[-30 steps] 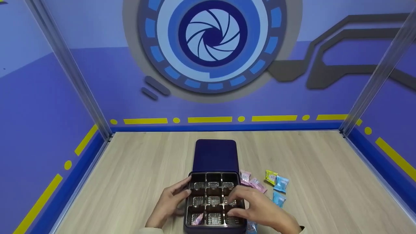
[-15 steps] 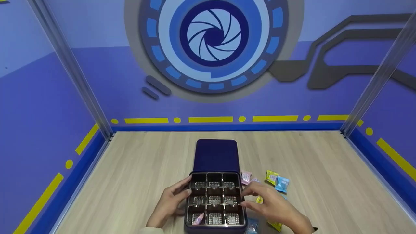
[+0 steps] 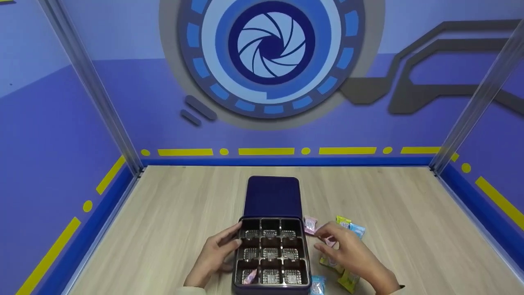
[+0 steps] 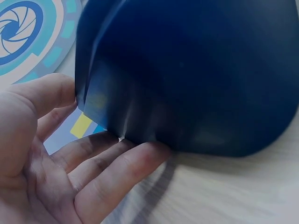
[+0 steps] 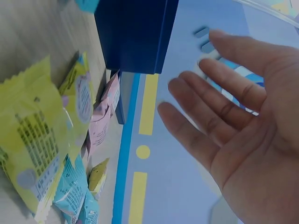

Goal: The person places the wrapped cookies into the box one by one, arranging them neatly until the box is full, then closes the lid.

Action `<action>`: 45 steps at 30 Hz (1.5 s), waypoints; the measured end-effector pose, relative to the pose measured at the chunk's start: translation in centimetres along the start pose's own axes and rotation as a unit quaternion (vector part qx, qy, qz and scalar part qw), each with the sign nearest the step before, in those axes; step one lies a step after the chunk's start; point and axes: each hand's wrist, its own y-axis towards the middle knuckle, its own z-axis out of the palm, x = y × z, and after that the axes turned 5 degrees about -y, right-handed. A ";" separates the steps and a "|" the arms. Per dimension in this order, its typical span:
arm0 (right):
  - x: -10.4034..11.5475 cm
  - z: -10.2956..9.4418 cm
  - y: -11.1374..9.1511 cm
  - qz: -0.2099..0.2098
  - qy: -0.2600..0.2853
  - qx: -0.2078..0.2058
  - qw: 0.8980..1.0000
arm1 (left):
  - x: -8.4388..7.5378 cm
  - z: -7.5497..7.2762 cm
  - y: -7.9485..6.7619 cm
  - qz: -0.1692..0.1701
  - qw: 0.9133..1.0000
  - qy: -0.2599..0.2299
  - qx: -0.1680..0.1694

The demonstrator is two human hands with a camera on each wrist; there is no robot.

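Note:
A dark blue tin box [image 3: 272,290] lies on the table with a brown tray [image 3: 270,237] of small compartments inside. One pink wrapped candy [image 3: 249,277] sits in the near left compartment. My left hand [image 3: 213,254] holds the tin by its left side; in the left wrist view its fingers [image 4: 126,170] and thumb touch the dark blue wall. To the right of the tin, my right hand [image 3: 350,252] hovers over wrapped candies with nothing in its grasp. Its fingers [image 5: 187,130] are loosely bent and apart. Beneath its fingertips lies a pink candy [image 3: 330,241], partly hidden.
Behind the tin lies its dark blue lid [image 3: 273,196]. Another pink candy [image 3: 310,225], yellow candies [image 3: 348,281] and blue candies [image 3: 317,284] are scattered to the right. Blue printed walls [image 3: 270,135] enclose the wooden table [image 3: 184,196].
My right hand has moved right, from above the tray to above the candies, uncovering the tray's right column. My left hand stays on the tin.

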 end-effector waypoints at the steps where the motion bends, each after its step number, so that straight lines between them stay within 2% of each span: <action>1: -0.1 0.0 0.1 0.007 -0.005 -0.004 1.000 | 0.0 0.0 0.0 -0.001 1.000 -0.002 0.000; 12: -0.9 0.5 0.8 0.049 -0.046 -0.062 0.996 | 0.2 0.0 0.2 0.012 1.000 -0.009 0.017; 23: -1.7 1.4 1.4 0.123 -0.064 -0.050 0.989 | 0.1 -0.1 0.0 0.004 1.000 0.001 0.010; 39: -2.7 2.6 2.1 0.130 -0.109 -0.056 0.984 | -0.1 -0.3 -0.1 -0.008 1.000 0.001 0.008; 45: -2.8 2.6 2.1 0.155 -0.116 -0.036 0.980 | -0.1 -0.3 -0.1 -0.013 1.000 0.006 0.008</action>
